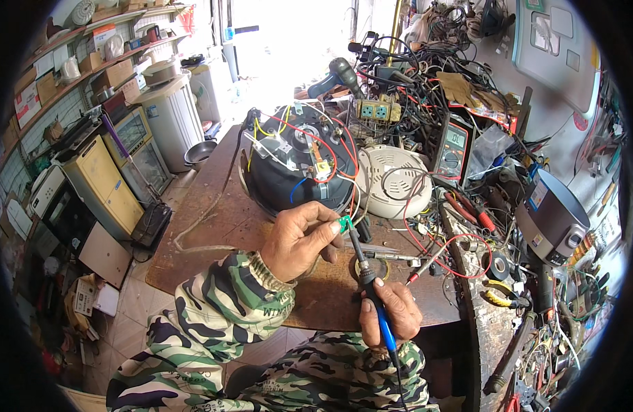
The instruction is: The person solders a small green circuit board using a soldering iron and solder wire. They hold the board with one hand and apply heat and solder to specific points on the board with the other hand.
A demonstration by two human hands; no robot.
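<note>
My left hand (pixel 299 240) pinches a small green circuit board (pixel 344 223) above the table's middle. My right hand (pixel 388 312) grips a blue-and-black soldering iron (pixel 369 287), its tip raised to the board, apparently touching it. Behind them sits an upturned black round appliance (pixel 282 178) with exposed red, yellow, blue and white wires. A beige vented round cover (pixel 392 182) rests beside it. A thin lead with a red probe (pixel 423 268) lies right of the iron. Both forearms are in camouflage sleeves.
The wooden tabletop (pixel 193 268) holds a multimeter (pixel 452 154), red-handled pliers (pixel 477 216), a tape roll (pixel 497 266) and yellow pliers (pixel 508 294). A grey hot-air gun (pixel 333 79) and tangled cables crowd the back. A pot-like appliance (pixel 553 216) stands right; shelves (pixel 90 55) line the left.
</note>
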